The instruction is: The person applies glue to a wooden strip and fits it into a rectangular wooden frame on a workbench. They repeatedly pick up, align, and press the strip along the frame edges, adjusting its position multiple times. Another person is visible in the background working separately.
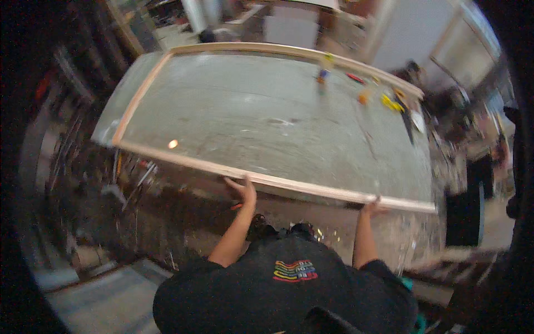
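A large frame of pale wooden strips [194, 162] lies on a wide grey-green tabletop [222, 106]. Its long near rail runs along the table's front edge. My left hand [245, 192] is at the middle of that rail, with the thumb up against the wood and the other fingers reaching beneath its edge. Toward the rail's right end, my right hand [374, 208] grips the wood with fingertips over the top. Motion blur softens both hands, and their undersides are hidden.
At the table's far right lie a yellow tool [392, 103], a black handsaw-like tool [408, 123], a red-handled tool [355, 78] and an orange item [363, 98]. A small blue-and-orange bottle-like item [322, 77] stands near the far rail. A black panel [464, 220] is at right.
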`<state>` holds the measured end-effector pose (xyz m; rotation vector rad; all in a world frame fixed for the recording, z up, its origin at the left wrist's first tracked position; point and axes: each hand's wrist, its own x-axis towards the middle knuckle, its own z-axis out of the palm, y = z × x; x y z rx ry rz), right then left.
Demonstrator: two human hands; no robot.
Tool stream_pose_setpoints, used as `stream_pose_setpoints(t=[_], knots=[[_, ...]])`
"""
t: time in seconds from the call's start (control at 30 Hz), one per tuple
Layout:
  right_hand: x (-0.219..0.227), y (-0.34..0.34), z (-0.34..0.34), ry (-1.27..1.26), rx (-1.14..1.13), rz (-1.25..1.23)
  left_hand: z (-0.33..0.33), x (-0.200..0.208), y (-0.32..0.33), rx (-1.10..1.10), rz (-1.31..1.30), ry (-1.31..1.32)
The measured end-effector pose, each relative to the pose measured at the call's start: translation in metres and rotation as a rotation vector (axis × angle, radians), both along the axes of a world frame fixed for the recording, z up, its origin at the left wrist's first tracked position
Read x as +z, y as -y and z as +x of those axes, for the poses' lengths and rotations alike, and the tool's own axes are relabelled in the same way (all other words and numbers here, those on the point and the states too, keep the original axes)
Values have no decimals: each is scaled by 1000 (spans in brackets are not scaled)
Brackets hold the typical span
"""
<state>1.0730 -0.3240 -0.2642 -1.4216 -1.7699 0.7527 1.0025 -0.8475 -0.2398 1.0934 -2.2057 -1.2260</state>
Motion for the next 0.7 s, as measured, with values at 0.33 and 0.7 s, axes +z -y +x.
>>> stream_pose_setpoints(t=[0.33,0.7], knots=[[-19,47,185,213,244,-419,2,23,54,146,106,-141],[-66,100,362,366,229,-782,1,-28,-124,-852,-234,-341]])
